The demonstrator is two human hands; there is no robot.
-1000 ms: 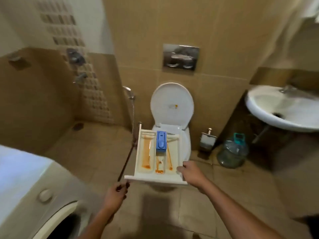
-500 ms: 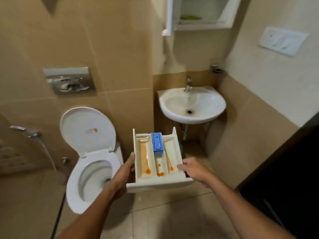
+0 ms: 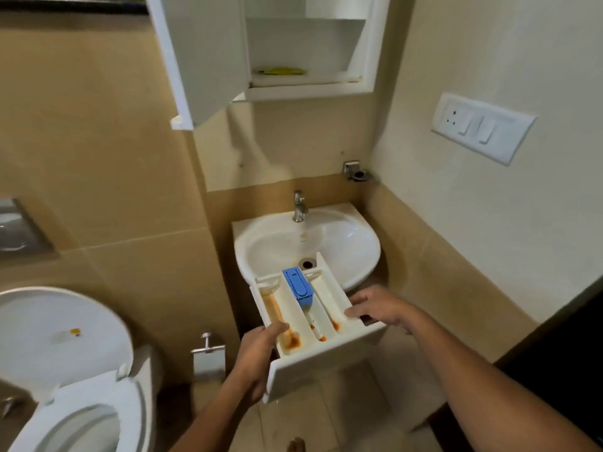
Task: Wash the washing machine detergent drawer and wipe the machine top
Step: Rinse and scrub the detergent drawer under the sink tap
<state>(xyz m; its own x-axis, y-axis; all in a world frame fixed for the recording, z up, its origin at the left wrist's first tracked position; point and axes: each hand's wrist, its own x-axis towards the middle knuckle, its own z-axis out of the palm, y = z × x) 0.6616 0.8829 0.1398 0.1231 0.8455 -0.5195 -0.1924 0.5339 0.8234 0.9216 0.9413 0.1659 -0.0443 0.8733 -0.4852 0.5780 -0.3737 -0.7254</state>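
Observation:
The white detergent drawer [image 3: 326,357] is held in the air just in front of the white sink [image 3: 346,243], its far end over the basin's front rim. It has three long compartments streaked with orange-brown residue and a blue insert [image 3: 297,286] in the middle one. My left hand [image 3: 257,357] grips the drawer's left front corner. My right hand [image 3: 381,307] holds its right side wall. The washing machine is out of view.
A chrome tap [image 3: 299,207] stands at the back of the sink. A white wall cabinet [image 3: 261,44] hangs open above it. An open toilet [image 3: 65,370] is at the lower left, a paper holder [image 3: 208,350] beside it. A switch plate [image 3: 483,127] is on the right wall.
My view has swung right from the toilet and washing machine to the sink. The drawer has been carried to the basin's front edge, and my left hand has taken hold of it.

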